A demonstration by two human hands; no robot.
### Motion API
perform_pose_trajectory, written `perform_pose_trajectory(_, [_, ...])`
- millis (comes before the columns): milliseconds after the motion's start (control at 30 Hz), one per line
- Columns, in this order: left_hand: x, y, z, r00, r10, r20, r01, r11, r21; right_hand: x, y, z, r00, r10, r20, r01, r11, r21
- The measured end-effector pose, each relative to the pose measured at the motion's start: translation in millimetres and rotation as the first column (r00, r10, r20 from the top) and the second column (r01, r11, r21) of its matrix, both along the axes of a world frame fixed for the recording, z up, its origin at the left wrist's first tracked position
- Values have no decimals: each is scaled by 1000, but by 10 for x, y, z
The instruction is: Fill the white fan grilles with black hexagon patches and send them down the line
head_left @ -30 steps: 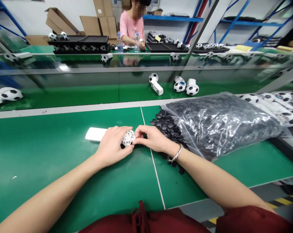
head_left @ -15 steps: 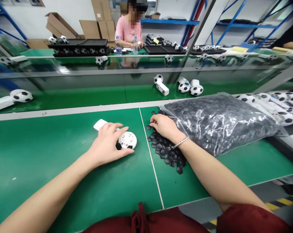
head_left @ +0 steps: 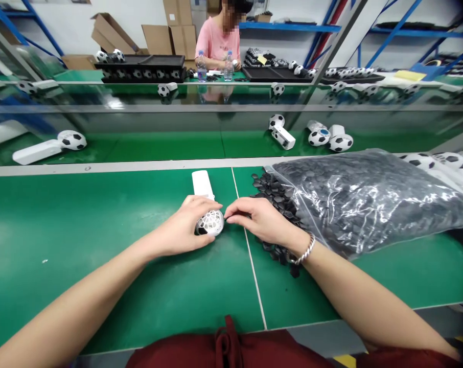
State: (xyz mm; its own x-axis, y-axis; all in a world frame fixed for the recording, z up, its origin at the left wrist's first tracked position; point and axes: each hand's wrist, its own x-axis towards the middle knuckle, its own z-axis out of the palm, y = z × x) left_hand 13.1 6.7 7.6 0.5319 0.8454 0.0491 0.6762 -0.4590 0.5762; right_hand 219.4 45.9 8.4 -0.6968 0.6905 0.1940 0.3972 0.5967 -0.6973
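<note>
My left hand [head_left: 187, 225] curves its thumb and fingers around a white soccer-ball-shaped housing [head_left: 211, 223], which has an openwork pattern on top and a white rectangular arm [head_left: 203, 184] pointing away from me. Close to the ball's right side, my right hand [head_left: 256, 217] pinches a small black pentagon piece, mostly hidden between thumb and forefinger. Under and behind the right wrist spreads a pile of loose black pentagon pieces [head_left: 279, 191]. They lie at the mouth of a large clear plastic bag [head_left: 369, 197] full of the same pieces.
A green conveyor [head_left: 158, 147] beyond the bench edge carries several soccer-ball units [head_left: 72, 140]. More ball units [head_left: 419, 161] sit at the right behind the bag. Across the line, a person in a pink shirt [head_left: 218, 41] sits by black trays [head_left: 143, 69] and two bottles [head_left: 228, 66].
My right hand has moved left from the pile to the ball's side, holding a black piece. My left hand has turned the housing so its arm points away from me.
</note>
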Motion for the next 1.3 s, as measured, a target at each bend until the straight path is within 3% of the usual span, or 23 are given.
perform_pose_trajectory(200, [66, -15, -51, 999, 15, 37, -15, 1000, 8, 16, -24, -28, 991, 126, 37, -128, 990, 54])
perform_pose_trajectory(300, [54, -6, -64, 999, 8, 42, -8, 1000, 12, 29, -27, 12, 995, 92, 30, -94, 993, 74])
perform_pose_trajectory(467, [65, -8, -73, 999, 21, 38, -22, 1000, 21, 24, -54, 51, 999, 52, -2, -52, 999, -15])
perform_pose_trajectory(600, [79, -16, -94, 998, 34, 46, -36, 999, 38, 3, -66, 4, 994, 97, -48, -93, 992, 81])
perform_pose_trajectory(767, [83, -17, -128, 998, 33, 57, -38, 996, 76, -32, -77, -53, 995, 86, -51, -89, 995, -52])
perform_pose_trajectory(900, [84, -13, -135, 998, 22, 62, -27, 996, 87, -24, -62, -50, 993, 117, -29, -116, 993, 35])
perform_pose_trajectory(1167, [82, -31, -123, 996, 37, 79, -43, 997, 71, -12, -76, -56, 994, 84, -68, -83, 996, 26])
perform_pose_trajectory(1300, [101, -31, -131, 993, 59, 104, -65, 996, 55, -30, -92, -83, 994, 58, -90, -65, 996, -68])
